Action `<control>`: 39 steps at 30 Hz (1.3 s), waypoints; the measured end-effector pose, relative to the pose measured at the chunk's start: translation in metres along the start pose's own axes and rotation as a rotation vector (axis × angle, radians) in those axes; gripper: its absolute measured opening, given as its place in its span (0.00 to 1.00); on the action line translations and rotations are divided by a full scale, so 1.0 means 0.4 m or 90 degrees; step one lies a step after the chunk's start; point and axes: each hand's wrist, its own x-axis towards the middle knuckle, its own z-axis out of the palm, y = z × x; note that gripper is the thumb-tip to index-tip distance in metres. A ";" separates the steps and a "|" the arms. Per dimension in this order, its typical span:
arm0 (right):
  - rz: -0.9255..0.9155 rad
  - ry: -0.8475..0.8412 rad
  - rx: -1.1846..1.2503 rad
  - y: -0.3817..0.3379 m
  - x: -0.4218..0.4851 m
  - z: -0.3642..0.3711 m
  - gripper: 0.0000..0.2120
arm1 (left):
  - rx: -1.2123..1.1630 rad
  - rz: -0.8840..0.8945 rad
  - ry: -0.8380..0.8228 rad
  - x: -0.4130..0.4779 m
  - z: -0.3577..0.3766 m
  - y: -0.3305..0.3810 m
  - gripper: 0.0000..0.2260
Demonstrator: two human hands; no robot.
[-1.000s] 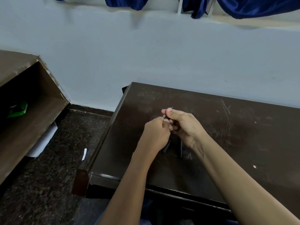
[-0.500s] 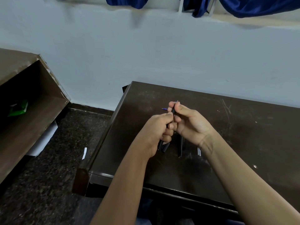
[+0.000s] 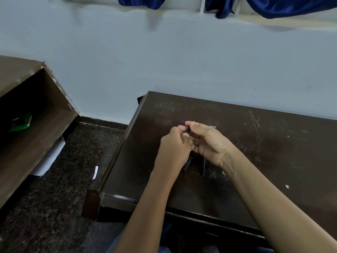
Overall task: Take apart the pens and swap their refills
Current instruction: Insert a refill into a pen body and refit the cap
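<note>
Both hands meet above the dark wooden table (image 3: 273,157). My left hand (image 3: 173,152) and my right hand (image 3: 207,141) pinch a small dark pen part (image 3: 187,130) between their fingertips; most of it is hidden. A thin blue refill (image 3: 183,122) lies on the table just beyond the fingers, and its far end shows as a thin tip (image 3: 213,127) past my right hand. Below the hands lie a short black pen piece (image 3: 187,164) and a long black pen barrel (image 3: 203,167).
A brown wooden shelf unit (image 3: 36,125) stands at the left, holding a green packet (image 3: 21,122). White paper (image 3: 51,159) and a small white scrap (image 3: 95,172) lie on the dark speckled floor. The table's left edge is close to my left hand. Blue curtains hang above.
Both hands have stayed together above the table. The fingers have shifted on the small part, and the black tip that stuck up past my right thumb half a second ago is no longer visible.
</note>
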 end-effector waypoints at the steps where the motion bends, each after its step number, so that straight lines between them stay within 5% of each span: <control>1: -0.002 0.007 -0.026 0.001 0.001 -0.001 0.05 | -0.002 0.002 0.002 0.000 0.000 -0.001 0.10; 39: 0.053 0.002 0.037 0.003 0.015 -0.004 0.15 | 0.047 -0.042 0.006 0.002 -0.010 -0.005 0.12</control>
